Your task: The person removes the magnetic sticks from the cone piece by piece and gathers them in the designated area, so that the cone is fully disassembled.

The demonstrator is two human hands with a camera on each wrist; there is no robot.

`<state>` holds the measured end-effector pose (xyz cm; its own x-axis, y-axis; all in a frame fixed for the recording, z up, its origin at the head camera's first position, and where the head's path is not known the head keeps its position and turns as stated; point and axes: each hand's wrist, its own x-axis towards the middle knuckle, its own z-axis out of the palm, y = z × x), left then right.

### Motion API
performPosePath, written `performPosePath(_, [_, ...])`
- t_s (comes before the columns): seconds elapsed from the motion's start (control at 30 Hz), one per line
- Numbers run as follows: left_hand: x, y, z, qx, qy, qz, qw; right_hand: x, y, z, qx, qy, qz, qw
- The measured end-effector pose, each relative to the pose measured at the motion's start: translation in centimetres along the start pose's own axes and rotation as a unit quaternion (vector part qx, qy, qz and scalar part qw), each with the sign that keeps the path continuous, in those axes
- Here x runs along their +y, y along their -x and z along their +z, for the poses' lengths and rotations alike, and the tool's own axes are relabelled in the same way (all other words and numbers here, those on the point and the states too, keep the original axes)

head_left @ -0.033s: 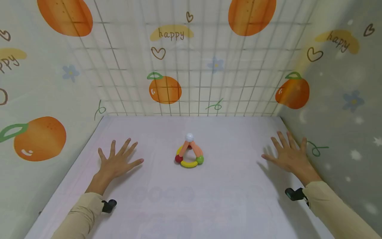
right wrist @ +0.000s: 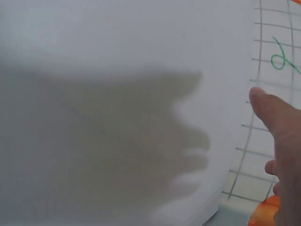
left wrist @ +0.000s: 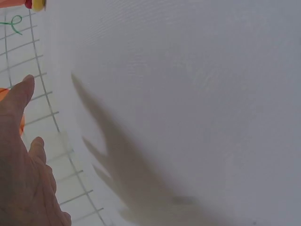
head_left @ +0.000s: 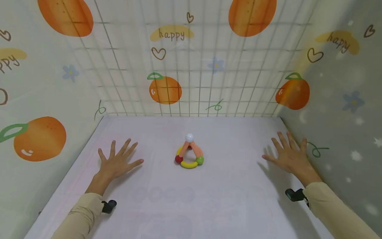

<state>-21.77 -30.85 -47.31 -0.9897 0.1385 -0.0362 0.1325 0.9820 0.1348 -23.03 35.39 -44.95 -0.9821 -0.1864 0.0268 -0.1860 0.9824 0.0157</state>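
Note:
In the middle of the white tabletop [head_left: 191, 199] stands a small pyramid of toy building rods and balls [head_left: 197, 151]. A white ball [head_left: 189, 137] tops it, above orange rods, with a red ball [head_left: 178, 159], a green ball [head_left: 200, 160] and curved yellow rods [head_left: 189, 165] at its base. To its left, my left hand [head_left: 116, 163] is spread palm down, holding nothing. Far to its right, my right hand [head_left: 290, 156] is spread too, fingers apart and empty. Shadows lie under both hands. Only a corner of the pyramid shows in the left wrist view.
Behind the table rises a wire grid [head_left: 200, 79] covered by a sheer printed cloth. Cloth walls with printed oranges stand at the left [head_left: 18, 186] and the right [head_left: 358, 159], the right one close to my right hand. A dark wrist camera sits at each cuff.

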Motion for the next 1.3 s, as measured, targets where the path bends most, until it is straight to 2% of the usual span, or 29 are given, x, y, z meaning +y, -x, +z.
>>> performPosePath(0.13, [0.1, -0.2, 0.3, 0.001, -0.001, 0.003, 1.0, -0.3, -0.1, 0.5, -0.001, -0.023, -0.003, 1.0])
performPosePath(0.3, [1.4, -1.1, 0.2, 0.031, 0.014, 0.019, 0.9992, -2.2, -0.6, 0.3, 0.051, -0.065, -0.027, 0.996])
performPosePath(0.47, [4.2, -2.1, -0.6, 0.074, 0.043, 0.05, 0.9951, -6.4, -1.7, -0.1, 0.119, -0.107, -0.069, 0.985])
performPosePath(0.6, [6.7, -2.8, -1.2, 0.093, 0.084, 0.081, 0.9888, -9.6, -2.7, -0.6, 0.148, -0.147, -0.1, 0.973])
performPosePath(0.8, [9.8, -3.8, -0.8, 0.082, 0.174, 0.094, 0.9769, -12.4, -3.9, -0.7, 0.151, -0.186, -0.126, 0.963])
performPosePath(0.97, [11.7, -4.9, 0.4, 0.076, 0.249, 0.109, 0.9593, -13.9, -4.5, -0.3, 0.157, -0.218, -0.148, 0.952])
performPosePath(1.17, [13.4, -5.8, 1.5, 0.083, 0.361, 0.153, 0.9164, -15.7, -5.3, 0.2, 0.174, -0.268, -0.156, 0.935])
performPosePath(1.23, [13.8, -6.1, 1.8, 0.076, 0.38, 0.155, 0.9085, -16.4, -5.7, 0.3, 0.178, -0.282, -0.158, 0.929])
performPosePath(1.3, [14.3, -6.2, 2.1, 0.065, 0.391, 0.147, 0.9064, -17.2, -6.2, 0.5, 0.179, -0.294, -0.162, 0.925])
